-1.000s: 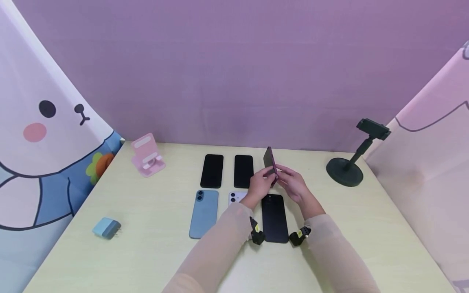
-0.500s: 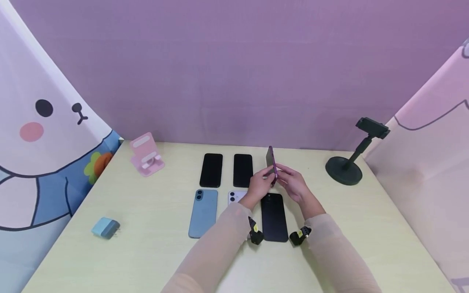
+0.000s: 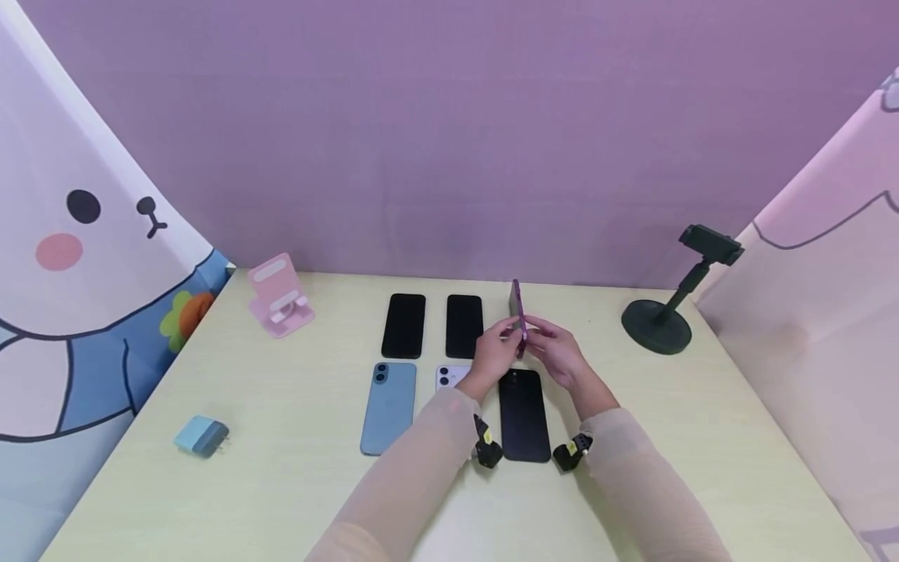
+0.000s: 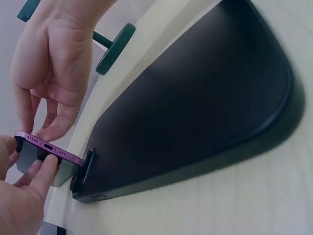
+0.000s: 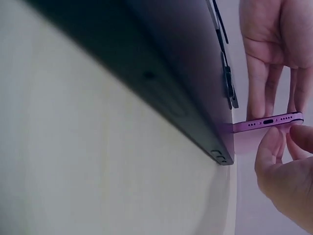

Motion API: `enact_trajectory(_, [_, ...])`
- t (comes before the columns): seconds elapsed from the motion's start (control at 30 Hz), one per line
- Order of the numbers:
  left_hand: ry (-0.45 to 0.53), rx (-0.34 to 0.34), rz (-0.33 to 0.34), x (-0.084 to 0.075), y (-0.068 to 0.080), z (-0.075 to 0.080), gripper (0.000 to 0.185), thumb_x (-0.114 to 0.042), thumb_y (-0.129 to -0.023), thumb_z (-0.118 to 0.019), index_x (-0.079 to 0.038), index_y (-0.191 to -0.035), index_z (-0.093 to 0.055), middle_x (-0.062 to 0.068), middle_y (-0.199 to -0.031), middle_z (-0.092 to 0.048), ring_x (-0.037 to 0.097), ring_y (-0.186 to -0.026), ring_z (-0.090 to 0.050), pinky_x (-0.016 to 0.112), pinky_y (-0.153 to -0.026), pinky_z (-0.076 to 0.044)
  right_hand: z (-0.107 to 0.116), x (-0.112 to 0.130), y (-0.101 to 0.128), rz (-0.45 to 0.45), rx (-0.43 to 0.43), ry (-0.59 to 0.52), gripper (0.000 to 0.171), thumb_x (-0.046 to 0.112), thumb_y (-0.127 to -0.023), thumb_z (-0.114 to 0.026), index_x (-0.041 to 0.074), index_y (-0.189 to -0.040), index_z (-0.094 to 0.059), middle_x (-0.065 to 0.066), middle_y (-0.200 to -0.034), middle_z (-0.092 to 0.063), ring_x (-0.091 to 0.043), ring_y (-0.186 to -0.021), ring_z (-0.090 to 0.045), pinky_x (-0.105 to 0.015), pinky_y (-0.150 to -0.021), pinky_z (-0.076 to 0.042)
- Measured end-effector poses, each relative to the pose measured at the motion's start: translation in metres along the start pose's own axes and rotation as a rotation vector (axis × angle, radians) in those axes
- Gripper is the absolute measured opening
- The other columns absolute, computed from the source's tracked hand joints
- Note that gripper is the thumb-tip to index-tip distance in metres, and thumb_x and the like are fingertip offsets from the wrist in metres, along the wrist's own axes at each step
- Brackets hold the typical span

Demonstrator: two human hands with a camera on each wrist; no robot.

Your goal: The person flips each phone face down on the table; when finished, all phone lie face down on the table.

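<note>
A purple phone point(image 3: 517, 312) is pinched on its edge between the left hand point(image 3: 495, 353) and the right hand point(image 3: 559, 351), above the desk point(image 3: 281, 484), just beyond a black phone point(image 3: 523, 414).

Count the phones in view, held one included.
6. Two black-screened phones in the back row; a blue phone, a white phone partly hidden by the left arm, and a dark phone in front; a purple phone held upright by both hands.
</note>
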State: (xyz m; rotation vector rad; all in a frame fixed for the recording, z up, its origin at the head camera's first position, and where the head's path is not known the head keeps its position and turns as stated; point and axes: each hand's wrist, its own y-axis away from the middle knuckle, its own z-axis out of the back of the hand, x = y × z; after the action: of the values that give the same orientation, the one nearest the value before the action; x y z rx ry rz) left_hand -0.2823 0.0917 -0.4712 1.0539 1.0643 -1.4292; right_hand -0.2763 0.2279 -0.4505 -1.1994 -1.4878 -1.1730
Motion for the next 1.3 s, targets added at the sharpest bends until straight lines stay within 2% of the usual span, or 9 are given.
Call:
enact_trajectory(0.17, [-0.021,-0.021,-0.016,-0.001,-0.001,0.005,0.035,-0.021,-0.097,-0.062,-0.011,-0.131,-0.063,0.009,-0.105,-0.069,0.012,-0.085,-0.068,0.024,-0.071,-0.052,-0.005,0.000,0.000,-0.025,-0.006,0.077,0.045,-0.007,-0.098,-0.048,-0.012,-0.142,-0.038,-0.003,-0.095,-0.061,-0.009,-0.086,-0.064,-0.032,-0.092,-0.049])
enact_trajectory(0.33, [-0.002,-0.025,-0.029,-0.001,-0.001,0.010,0.036,-0.018,-0.094,-0.065,-0.010,-0.129,-0.064,0.011,-0.104,-0.070,0.014,-0.084,-0.069,0.024,-0.071,-0.053,-0.004,-0.001,0.001,-0.069,0.010,0.161,0.046,-0.005,-0.097,-0.049,-0.012,-0.141,-0.039,-0.001,-0.093,-0.066,-0.009,-0.087,-0.064,-0.035,-0.094,-0.048])
enact_trajectory(0.43, [0.011,-0.028,-0.036,-0.001,-0.001,0.012,0.037,-0.017,-0.094,-0.066,-0.008,-0.129,-0.063,0.012,-0.104,-0.070,0.013,-0.082,-0.069,0.023,-0.070,-0.053,-0.002,-0.002,0.000,-0.098,0.020,0.219,0.047,-0.003,-0.097,-0.050,-0.011,-0.142,-0.039,-0.007,-0.103,-0.066,-0.015,-0.097,-0.062,-0.040,-0.099,-0.044])
enact_trajectory(0.6, [-0.006,-0.025,-0.046,0.002,-0.002,0.014,0.040,-0.019,-0.092,-0.068,-0.006,-0.130,-0.062,0.010,-0.104,-0.070,0.014,-0.089,-0.069,0.025,-0.075,-0.053,0.000,-0.002,-0.002,-0.119,0.031,0.294,0.046,0.000,-0.097,-0.051,-0.010,-0.141,-0.041,-0.018,-0.121,-0.060,-0.022,-0.110,-0.057,-0.044,-0.103,-0.039])
enact_trajectory(0.8, [-0.050,-0.025,-0.045,0.004,-0.002,0.015,0.042,-0.017,-0.092,-0.067,-0.003,-0.131,-0.061,0.011,-0.105,-0.071,0.017,-0.094,-0.068,0.027,-0.077,-0.053,0.000,-0.003,-0.003,-0.118,0.033,0.299,0.045,-0.001,-0.097,-0.052,-0.012,-0.139,-0.042,-0.014,-0.114,-0.062,-0.012,-0.097,-0.060,-0.038,-0.099,-0.044])
enact_trajectory(0.93, [-0.106,-0.027,-0.041,0.004,-0.002,0.016,0.042,-0.011,-0.090,-0.064,-0.004,-0.132,-0.060,0.013,-0.106,-0.070,0.014,-0.087,-0.068,0.023,-0.069,-0.053,0.002,-0.005,-0.004,-0.112,0.015,0.332,0.045,-0.003,-0.096,-0.052,-0.013,-0.139,-0.042,-0.023,-0.122,-0.057,-0.011,-0.094,-0.060,-0.033,-0.094,-0.047])
enact_trajectory(1.1, [-0.212,-0.021,-0.040,0.004,0.001,0.018,0.037,-0.005,-0.088,-0.064,-0.004,-0.125,-0.065,0.012,-0.101,-0.071,0.011,-0.070,-0.062,0.020,-0.058,-0.048,0.005,-0.007,-0.005,-0.095,-0.016,0.474,0.043,-0.004,-0.094,-0.056,-0.013,-0.136,-0.046,-0.032,-0.129,-0.050,-0.022,-0.101,-0.058,-0.034,-0.091,-0.048])
enact_trajectory(1.2, [-0.263,-0.013,-0.032,0.005,0.003,0.019,0.032,-0.004,-0.087,-0.066,-0.003,-0.119,-0.068,0.010,-0.097,-0.071,0.011,-0.069,-0.061,0.019,-0.059,-0.048,0.004,-0.007,-0.004,-0.084,-0.031,0.554,0.042,-0.002,-0.093,-0.059,-0.012,-0.133,-0.050,-0.032,-0.127,-0.052,-0.029,-0.104,-0.057,-0.039,-0.092,-0.046])
enact_trajectory(1.3, [-0.321,0.004,-0.022,0.005,0.003,0.019,0.032,-0.006,-0.088,-0.067,-0.003,-0.119,-0.069,0.008,-0.096,-0.071,0.014,-0.077,-0.062,0.023,-0.067,-0.050,0.002,-0.007,-0.002,-0.090,-0.052,0.607,0.041,0.000,-0.093,-0.061,-0.009,-0.132,-0.053,-0.030,-0.124,-0.054,-0.032,-0.104,-0.056,-0.044,-0.093,-0.044])
